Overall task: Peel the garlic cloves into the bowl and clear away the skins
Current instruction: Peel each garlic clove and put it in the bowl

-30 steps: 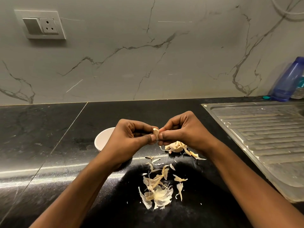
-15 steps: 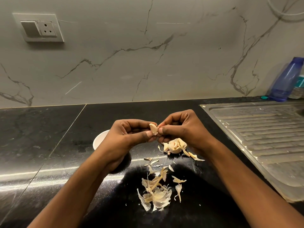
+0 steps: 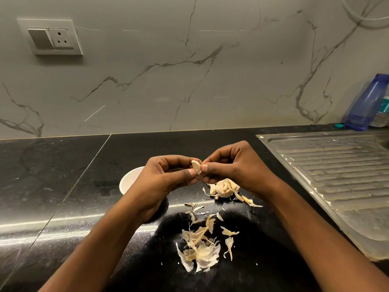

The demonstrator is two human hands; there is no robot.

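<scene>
Several papery skins lay nearest me on the black countertop, heaped below the fingertips on my side. I judged that was simply where they dropped as each clove was stripped. Above that heap the two hands met. The left hand pinched one garlic clove between thumb and curled forefinger, steadying it in the air. The right hand had its thumb and forefinger closed on the clove's right edge, I reckoned to catch a flap of skin and pull it. The other fingers of both hands were curled into the palms, out of the way.

Directly under the right hand's fingers sat the rest of the garlic bulb, partly broken open and within easy reach for the next clove. To the left of the left fingers, half hidden behind that wrist, stood the white bowl; I could not see what it held. I judged the task midway, with this clove not yet bare and the skins uncleared.

Farther right of the fingers ran the steel draining board, with a blue bottle beyond it. High to the left on the marble wall was a socket plate.
</scene>
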